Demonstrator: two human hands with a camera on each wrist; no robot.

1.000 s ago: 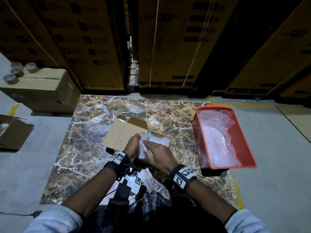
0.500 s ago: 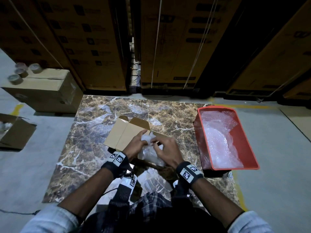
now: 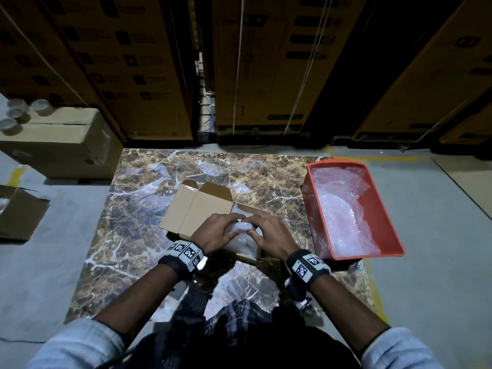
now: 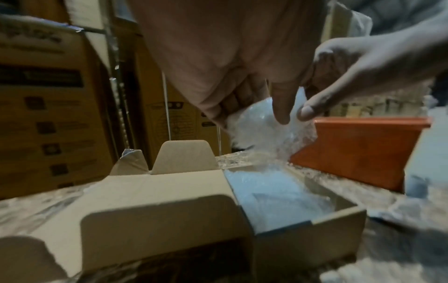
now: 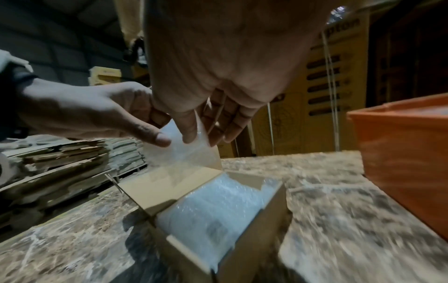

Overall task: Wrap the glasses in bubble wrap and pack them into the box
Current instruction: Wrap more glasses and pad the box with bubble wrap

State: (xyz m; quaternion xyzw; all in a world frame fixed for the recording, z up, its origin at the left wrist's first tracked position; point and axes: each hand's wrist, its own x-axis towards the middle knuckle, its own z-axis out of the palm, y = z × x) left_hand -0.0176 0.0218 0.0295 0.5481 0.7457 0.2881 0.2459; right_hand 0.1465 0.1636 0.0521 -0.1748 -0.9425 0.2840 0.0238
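Note:
An open cardboard box (image 3: 194, 209) stands mid-table on the marble top, its lid flap laid out to the left. A bubble-wrapped piece (image 4: 278, 191) lies inside it. Just above the box opening both hands hold a bubble-wrapped glass (image 3: 239, 231). My left hand (image 3: 226, 227) grips its left side, thumb and fingers curled round the wrap (image 4: 261, 122). My right hand (image 3: 261, 230) pinches the right side, the wrap (image 5: 184, 151) showing below its fingertips. The glass itself is hidden by wrap and hands.
A red bin (image 3: 386, 209) holding loose bubble wrap sits at the table's right edge. On the floor at left stand a closed carton (image 3: 66, 145) with tape rolls (image 3: 16, 113) and an open carton (image 3: 18, 211). Tall cartons (image 3: 266, 62) wall the back.
The right hand has shifted from lying across the bundle to gripping its right side. Both hands now cup the bundle, slightly farther forward over the box opening.

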